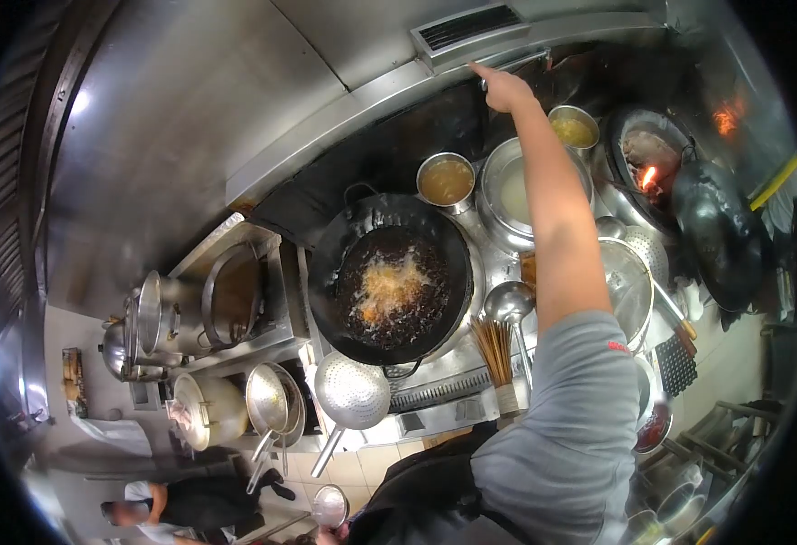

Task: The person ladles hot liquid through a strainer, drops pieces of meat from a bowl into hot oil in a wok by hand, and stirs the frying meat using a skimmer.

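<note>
Wok (328, 277): dark and round, with golden food (391, 289) bubbling in its oil, it is sitting on the metal worktop (500, 268), just beside a small pot (459, 210) of amber liquid. From the fingers of your right hand (508, 93), it is lying leftward and back toward your body; its loop handles, far (359, 188) and near (405, 372), are marking an axis that is running from far left to near right. Your right hand is reaching to the thin pipe (530, 62) by the back wall, its index finger extending; whether the others are clenching the pipe, the view is not showing. Your left hand (328, 538), mostly cut off at the lower edge, is grasping a round metal vessel (330, 501). In this view, your right hand is lying nearer the wok's rim
</note>
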Demonstrator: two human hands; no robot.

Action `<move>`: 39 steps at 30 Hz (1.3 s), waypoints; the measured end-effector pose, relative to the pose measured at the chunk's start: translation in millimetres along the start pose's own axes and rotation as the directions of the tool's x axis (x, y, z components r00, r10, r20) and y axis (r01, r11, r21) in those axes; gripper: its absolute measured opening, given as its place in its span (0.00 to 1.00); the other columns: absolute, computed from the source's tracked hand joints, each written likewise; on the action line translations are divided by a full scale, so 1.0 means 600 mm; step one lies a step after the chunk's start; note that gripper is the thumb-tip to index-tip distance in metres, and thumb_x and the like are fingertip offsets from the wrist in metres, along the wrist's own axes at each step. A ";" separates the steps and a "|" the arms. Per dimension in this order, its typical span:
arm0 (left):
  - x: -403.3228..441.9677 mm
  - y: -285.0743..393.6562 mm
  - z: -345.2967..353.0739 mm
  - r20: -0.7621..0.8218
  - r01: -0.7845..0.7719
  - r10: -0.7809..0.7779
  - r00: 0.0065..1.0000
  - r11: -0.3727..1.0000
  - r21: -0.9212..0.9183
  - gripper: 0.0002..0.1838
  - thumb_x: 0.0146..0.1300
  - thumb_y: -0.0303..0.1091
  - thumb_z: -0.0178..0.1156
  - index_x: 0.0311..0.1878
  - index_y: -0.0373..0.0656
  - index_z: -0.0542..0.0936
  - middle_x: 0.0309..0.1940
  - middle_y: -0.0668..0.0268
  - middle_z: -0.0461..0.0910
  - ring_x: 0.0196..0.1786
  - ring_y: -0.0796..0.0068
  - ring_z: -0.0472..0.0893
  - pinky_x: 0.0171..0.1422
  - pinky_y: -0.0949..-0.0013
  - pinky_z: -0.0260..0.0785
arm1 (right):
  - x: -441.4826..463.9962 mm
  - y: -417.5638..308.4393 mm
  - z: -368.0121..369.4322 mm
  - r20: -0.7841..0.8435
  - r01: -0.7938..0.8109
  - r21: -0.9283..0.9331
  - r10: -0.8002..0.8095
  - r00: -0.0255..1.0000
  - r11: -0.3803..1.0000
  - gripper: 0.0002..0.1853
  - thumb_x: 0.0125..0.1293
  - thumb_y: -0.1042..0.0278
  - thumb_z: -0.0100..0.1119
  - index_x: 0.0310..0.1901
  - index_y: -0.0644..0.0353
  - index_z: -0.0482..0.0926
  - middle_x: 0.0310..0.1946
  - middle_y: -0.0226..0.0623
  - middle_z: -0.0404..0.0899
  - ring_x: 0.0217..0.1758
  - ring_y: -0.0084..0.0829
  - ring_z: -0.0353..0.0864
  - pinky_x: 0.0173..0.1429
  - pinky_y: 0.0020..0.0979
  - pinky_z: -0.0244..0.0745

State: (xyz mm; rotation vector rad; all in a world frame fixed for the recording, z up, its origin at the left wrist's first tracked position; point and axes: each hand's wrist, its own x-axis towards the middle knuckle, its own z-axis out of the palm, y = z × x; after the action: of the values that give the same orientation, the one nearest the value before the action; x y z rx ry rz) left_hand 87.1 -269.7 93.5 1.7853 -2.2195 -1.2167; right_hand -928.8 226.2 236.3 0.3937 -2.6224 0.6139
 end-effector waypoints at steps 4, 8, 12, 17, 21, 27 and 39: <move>0.011 -0.005 -0.001 0.010 -0.027 0.027 1.000 0.999 0.039 0.15 0.62 0.42 0.69 0.48 0.48 0.81 0.31 0.61 0.84 0.30 0.60 0.85 0.27 0.55 0.74 | -0.037 -0.032 -0.100 0.154 -0.323 -0.193 0.353 0.923 0.927 0.34 0.62 0.65 0.56 0.73 0.45 0.70 0.60 0.50 0.83 0.63 0.50 0.82 0.64 0.49 0.78; 0.021 -0.018 0.008 0.037 -0.042 0.038 0.999 0.994 0.097 0.15 0.62 0.43 0.70 0.48 0.48 0.81 0.30 0.61 0.84 0.30 0.59 0.85 0.27 0.54 0.74 | -0.118 0.022 -0.121 -0.119 -0.593 -0.002 0.588 0.800 0.805 0.23 0.63 0.61 0.57 0.61 0.48 0.82 0.54 0.50 0.85 0.59 0.51 0.84 0.62 0.48 0.79; 0.026 -0.032 0.012 0.049 -0.072 0.065 0.997 0.984 0.163 0.16 0.61 0.44 0.70 0.48 0.49 0.81 0.29 0.61 0.84 0.29 0.59 0.85 0.27 0.54 0.74 | -0.127 0.190 0.036 0.060 -0.528 -0.101 0.535 0.843 0.843 0.13 0.62 0.62 0.62 0.45 0.47 0.91 0.46 0.50 0.88 0.52 0.48 0.88 0.57 0.44 0.82; 0.042 -0.049 0.022 0.068 -0.138 0.124 0.990 0.959 0.248 0.16 0.61 0.45 0.71 0.47 0.49 0.81 0.28 0.61 0.84 0.28 0.58 0.85 0.27 0.54 0.74 | -0.149 0.172 0.086 0.220 -0.539 0.361 0.492 0.842 0.761 0.12 0.54 0.57 0.77 0.38 0.52 0.92 0.37 0.41 0.90 0.42 0.35 0.90 0.53 0.38 0.82; 0.051 -0.075 0.017 0.076 -0.223 0.210 0.975 0.906 0.359 0.17 0.60 0.46 0.72 0.47 0.49 0.81 0.27 0.61 0.84 0.27 0.58 0.85 0.27 0.53 0.74 | -0.148 0.172 0.090 0.179 -0.384 0.621 0.354 0.918 0.683 0.14 0.54 0.53 0.77 0.37 0.53 0.92 0.38 0.40 0.91 0.43 0.37 0.90 0.54 0.38 0.82; 0.054 -0.111 0.009 0.088 -0.414 0.448 0.890 0.709 0.570 0.22 0.53 0.53 0.77 0.40 0.48 0.83 0.23 0.56 0.82 0.26 0.52 0.85 0.29 0.51 0.74 | -0.138 0.048 -0.024 -0.373 -0.619 -0.138 0.538 0.756 0.773 0.17 0.70 0.60 0.53 0.56 0.47 0.85 0.53 0.49 0.79 0.57 0.51 0.82 0.60 0.49 0.79; 0.092 0.033 0.035 0.066 -0.068 0.126 0.990 0.829 -0.556 0.05 0.66 0.26 0.53 0.41 0.36 0.76 0.36 0.61 0.80 0.35 0.72 0.82 0.40 0.62 0.85 | -0.254 -0.171 -0.046 -0.096 -0.592 -0.120 0.584 0.806 0.797 0.18 0.69 0.60 0.53 0.52 0.61 0.85 0.55 0.52 0.83 0.57 0.51 0.86 0.58 0.48 0.83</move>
State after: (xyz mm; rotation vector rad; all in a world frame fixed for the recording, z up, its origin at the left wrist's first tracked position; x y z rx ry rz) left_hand 42.4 -304.4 67.8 1.3847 -1.7072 -1.7298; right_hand -749.8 177.3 225.8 -0.5117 -2.6992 0.5968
